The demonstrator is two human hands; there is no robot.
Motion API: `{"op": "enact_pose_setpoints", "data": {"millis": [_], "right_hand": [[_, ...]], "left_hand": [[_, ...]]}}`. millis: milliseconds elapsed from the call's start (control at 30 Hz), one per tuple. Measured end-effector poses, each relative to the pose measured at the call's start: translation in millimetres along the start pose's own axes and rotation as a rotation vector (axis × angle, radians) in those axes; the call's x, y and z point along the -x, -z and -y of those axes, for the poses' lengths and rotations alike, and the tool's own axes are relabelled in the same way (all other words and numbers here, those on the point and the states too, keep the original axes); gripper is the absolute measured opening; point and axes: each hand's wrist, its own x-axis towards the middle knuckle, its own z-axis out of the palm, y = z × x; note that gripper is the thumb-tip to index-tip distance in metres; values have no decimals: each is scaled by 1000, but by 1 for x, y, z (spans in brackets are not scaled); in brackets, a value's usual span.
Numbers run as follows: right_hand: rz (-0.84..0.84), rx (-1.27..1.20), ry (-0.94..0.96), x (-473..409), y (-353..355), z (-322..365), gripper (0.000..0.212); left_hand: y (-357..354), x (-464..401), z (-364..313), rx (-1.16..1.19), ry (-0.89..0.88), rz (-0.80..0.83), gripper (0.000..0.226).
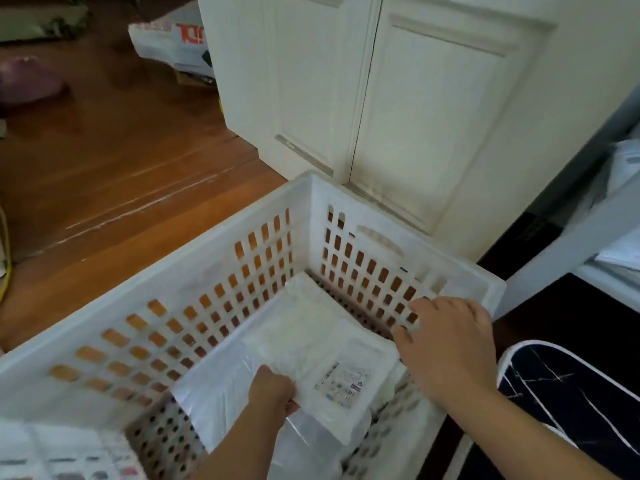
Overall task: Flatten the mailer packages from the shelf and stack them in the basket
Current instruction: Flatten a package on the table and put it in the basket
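- Basket [214, 282]: white plastic, slotted walls, perforated bottom; it stands on the wooden floor [114, 161], its far corner close to the cream cabinet doors [398, 109].
- Top mailer [311, 344]: white, lying flat inside the basket, one corner pointing toward the far corner of the basket; a printed label [343, 382] faces up near its right end.
- Lower mailers [221, 386]: more white and clear plastic packages lie under the top one, on the basket bottom; how many, you cannot tell.
- Your left hand [273, 389]: reaches down into the basket, fingers curled round the near edge of the top mailer, gripping it.
- Your right hand [446, 341]: hovers over the right side of the basket, palm down, fingers spread and relaxed, holding nothing; its fingertips are near the inside of the slotted wall.
- Shelf [568, 244]: pale frame at the right edge, with white packages [620, 244] resting on it, blurred.
- Mat [571, 393]: dark with white lines, on the floor just right of the basket.
- Plastic bag [169, 43]: white with red lettering, on the floor at the cabinet's left corner.
- Printed sheet [62, 455]: blurred, at the bottom left corner.
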Motion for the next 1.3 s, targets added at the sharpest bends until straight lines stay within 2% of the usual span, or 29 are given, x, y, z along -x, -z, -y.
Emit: {"op": "enact_pose_setpoints", "data": {"millis": [67, 167, 233, 367, 500, 567, 633, 667, 700, 733, 800, 833, 1000, 1200, 1300], "right_hand": [[0, 29, -13, -1, 0, 0, 39], [11, 48, -28, -4, -3, -1, 34], [17, 30, -27, -5, -3, -1, 31], [3, 38, -11, -4, -4, -2, 28], [12, 35, -14, -4, -5, -2, 31], [3, 35, -7, -4, -5, -2, 32], [8, 33, -16, -4, -4, -3, 33], [9, 29, -20, -3, -5, -3, 33], [6, 23, -20, -3, -6, -3, 33], [6, 17, -21, -3, -7, -3, 33], [3, 2, -24, -4, -8, -4, 34], [0, -1, -22, -3, -8, -5, 35], [-8, -25, -5, -3, -5, -5, 37], [216, -218, 77, 2, 31, -18, 56], [303, -214, 112, 12, 50, -26, 59]], "left_hand": [[-8, -21, 8, -143, -28, -63, 27], [-20, -33, 6, -302, -93, -173, 11], [-28, -24, -7, -293, -147, -224, 13], [-33, -17, -27, -199, -181, -329, 34], [-42, -10, -33, -306, -92, -257, 59], [-45, 2, -29, -445, -98, -262, 70], [-47, 13, -22, -675, -280, -290, 68], [-48, 15, -16, -777, -411, -248, 61], [-50, 15, -12, -832, -505, -145, 54], [-53, 15, -7, -883, -515, 2, 52], [-56, 19, -4, -1018, -403, 267, 60], [-57, 22, -5, -1061, -359, 307, 63], [-53, 45, -38, -1076, -487, 166, 49], [-47, 116, -95, -936, -652, 153, 46], [-53, 161, -117, -885, -738, 173, 40]]}}
